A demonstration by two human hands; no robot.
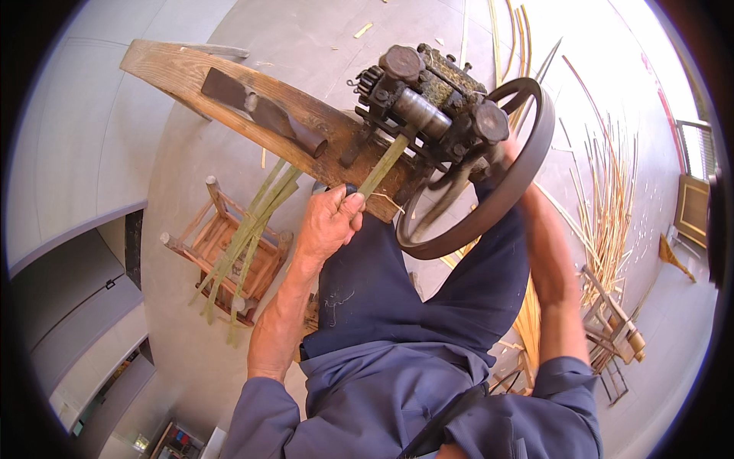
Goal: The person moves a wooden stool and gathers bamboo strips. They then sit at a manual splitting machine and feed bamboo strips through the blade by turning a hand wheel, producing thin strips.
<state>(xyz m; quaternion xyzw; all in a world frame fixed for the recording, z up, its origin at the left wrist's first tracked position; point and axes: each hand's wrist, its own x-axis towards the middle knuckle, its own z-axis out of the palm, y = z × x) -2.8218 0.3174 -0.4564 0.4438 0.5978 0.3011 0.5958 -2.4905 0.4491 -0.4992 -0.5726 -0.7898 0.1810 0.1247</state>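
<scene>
My left hand (332, 221) is closed on a green bamboo strip (385, 164) that runs up to the steel roller (421, 113) of a cast-iron roller machine (453, 86). A small black object shows at the top of that hand. The machine is mounted on a thick wooden bench plank (338, 123). My right hand (507, 150) is blurred and mostly hidden behind the large iron handwheel (542, 155); whether its fingers grip something does not show. On the plank lies a dark metal fitting (269, 117). More green bamboo strips (246, 235) lie over a small wooden chair (215, 244) to the left.
A large bundle of split bamboo strips (608, 212) lies on the floor at the right, near a wooden stool or frame (616, 333). Long strips (510, 34) extend beyond the machine. Bamboo scraps (363, 30) dot the floor. Grey cabinets (74, 333) stand at the left.
</scene>
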